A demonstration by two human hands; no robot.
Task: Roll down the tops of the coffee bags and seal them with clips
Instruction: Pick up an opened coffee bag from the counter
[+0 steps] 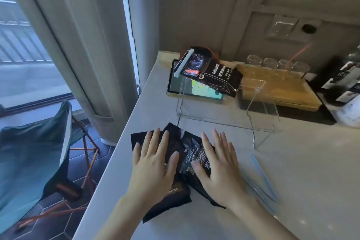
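Note:
Two black coffee bags lie overlapping on the pale counter near its left edge: one bag [190,154] with white lettering on top, another [167,200] beneath it. My left hand [153,161] and my right hand [220,165] press flat on them, fingers spread, gripping nothing. A third black coffee bag [216,76] rests on a clear acrylic stand [229,121] further back, its top closed by a white clip [184,63]. A long pale blue clip [263,177] lies on the counter to the right of my right hand.
A tablet [175,84] lies under the stand. Behind it a wooden tray [276,87] holds several upturned glasses [276,64]. Dark packages and a jar [346,93] stand at the far right. Left of the counter edge are a curtain [83,45] and a folding chair [39,152].

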